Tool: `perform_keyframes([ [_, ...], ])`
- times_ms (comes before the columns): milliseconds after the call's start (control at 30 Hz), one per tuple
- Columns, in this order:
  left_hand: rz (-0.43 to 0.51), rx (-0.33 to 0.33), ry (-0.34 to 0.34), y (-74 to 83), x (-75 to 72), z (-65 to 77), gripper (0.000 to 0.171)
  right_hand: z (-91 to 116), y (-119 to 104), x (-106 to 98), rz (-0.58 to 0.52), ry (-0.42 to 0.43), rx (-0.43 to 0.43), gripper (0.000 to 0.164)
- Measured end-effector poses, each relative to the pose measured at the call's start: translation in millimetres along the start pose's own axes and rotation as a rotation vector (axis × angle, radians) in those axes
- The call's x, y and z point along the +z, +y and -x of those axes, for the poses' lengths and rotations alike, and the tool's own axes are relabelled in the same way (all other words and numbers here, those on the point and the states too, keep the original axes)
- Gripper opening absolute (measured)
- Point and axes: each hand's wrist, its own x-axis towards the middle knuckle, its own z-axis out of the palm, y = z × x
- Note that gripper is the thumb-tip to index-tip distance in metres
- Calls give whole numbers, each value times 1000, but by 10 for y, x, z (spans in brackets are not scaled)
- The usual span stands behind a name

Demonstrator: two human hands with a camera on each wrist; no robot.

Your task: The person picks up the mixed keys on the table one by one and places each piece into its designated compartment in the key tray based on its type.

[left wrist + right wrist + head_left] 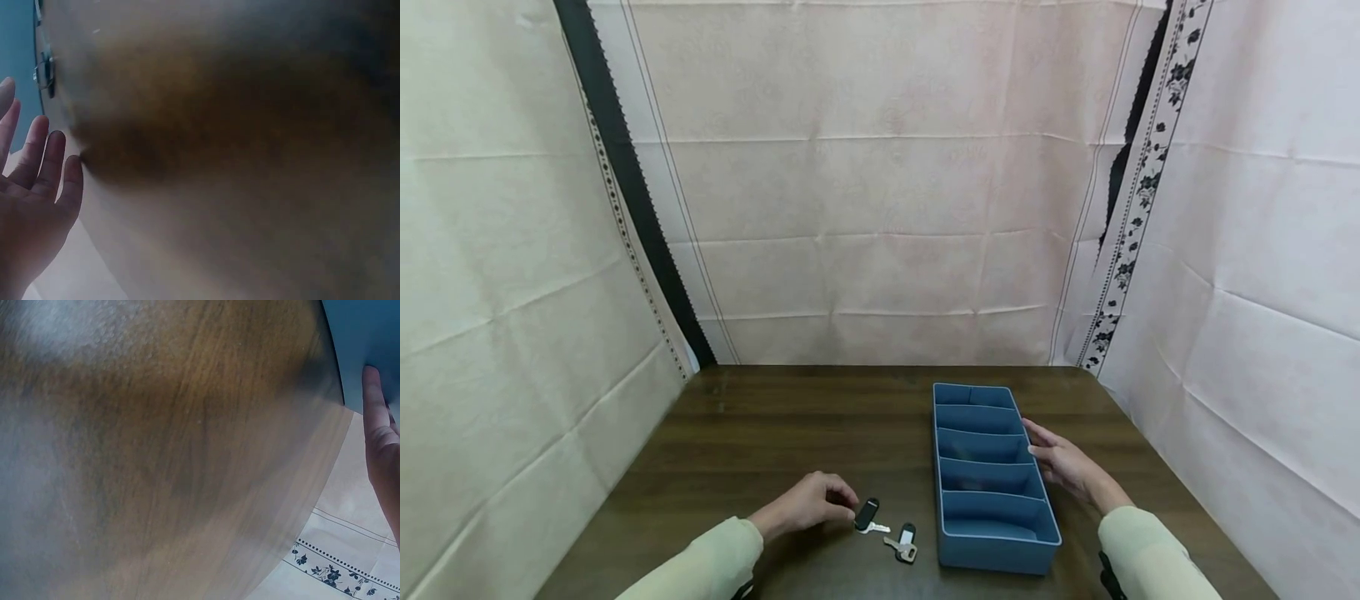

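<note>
My left hand (817, 502) is low over the table, its fingertips right at the edge of a key with a black tag (867, 514). In the left wrist view the fingers (54, 153) of that hand are spread and loosely bent, with nothing seen between them. Just to the right lies a second key (902, 546), also with a black tag. A blue divided organizer box (1000, 557) stands beside the keys, its compartments in a row running away from me. My right hand (1067, 465) rests against the box's right side with fingers extended; in the right wrist view one fingertip touches the blue wall (359, 337).
The dark brown wooden table (805, 417) carries all of this. Pale cloth hangings (880, 183) enclose it at the back and on both sides, the right one with a floral border (1146, 185).
</note>
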Motion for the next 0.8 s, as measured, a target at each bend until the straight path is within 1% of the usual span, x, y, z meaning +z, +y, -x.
perform_keyframes([
  [167,-22,50,4,-64,54,7,9,-18,7,9,2,19,10,59],
  [300,-57,75,12,-101,92,-2,7,-27,26,-1,10,29,7,60],
  [433,-102,93,24,-103,118,-8,8,-24,33,-8,16,26,3,61],
  [633,-179,116,16,-102,127,-25,6,-22,39,-2,23,32,7,61],
  [800,-231,156,18,-105,123,-39,7,-17,31,6,23,28,12,60],
])
